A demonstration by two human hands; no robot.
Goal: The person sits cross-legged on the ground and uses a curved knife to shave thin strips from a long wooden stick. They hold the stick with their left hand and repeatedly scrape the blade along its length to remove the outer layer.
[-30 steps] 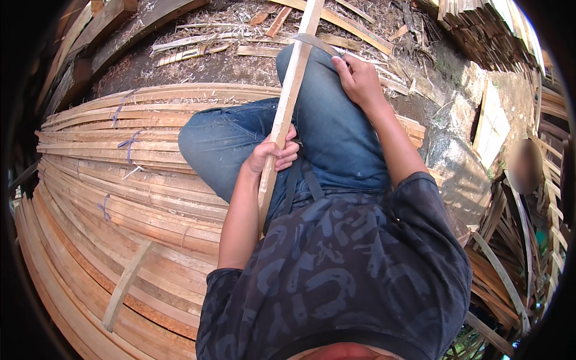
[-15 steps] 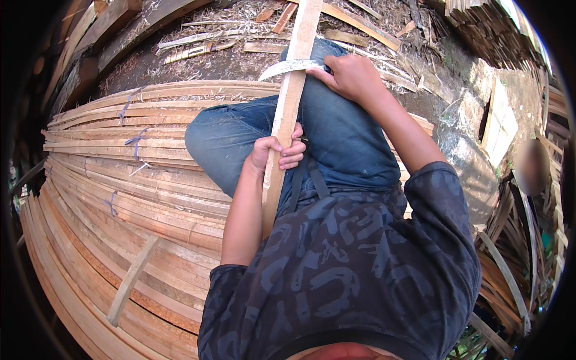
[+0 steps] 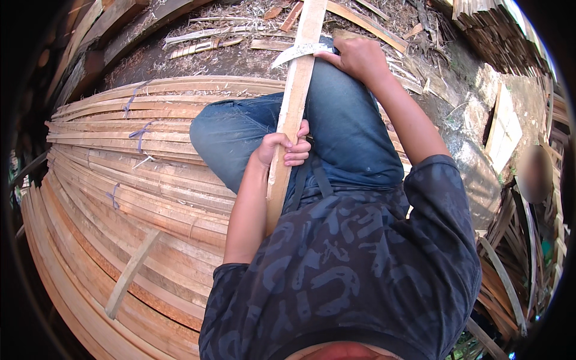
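Observation:
A long pale wooden strip [image 3: 296, 90] runs from my waist up over my right leg toward the far edge. My left hand [image 3: 284, 147] is wrapped round its lower half, thumb on top and fingers curling over the right side. Across the strip's far part lies a curved knife blade [image 3: 298, 55], light and speckled, its tip pointing left. My right hand [image 3: 361, 59] is closed at the knife's right end, by my knee, and the handle is mostly hidden in the fist. The blade rests on or just above the wood's face.
Bundled wooden strips [image 3: 156, 180], tied with purple string [image 3: 140, 132], are stacked at the left. A short loose stick [image 3: 132, 273] lies across them. Shavings and offcuts [image 3: 207, 48] litter the far ground. Another wood stack [image 3: 501, 36] stands far right; a person [image 3: 534, 174] is at the right edge.
The view has shifted slightly. My right hand and the knife sit a little farther up the strip, away from me. My left hand keeps its hold.

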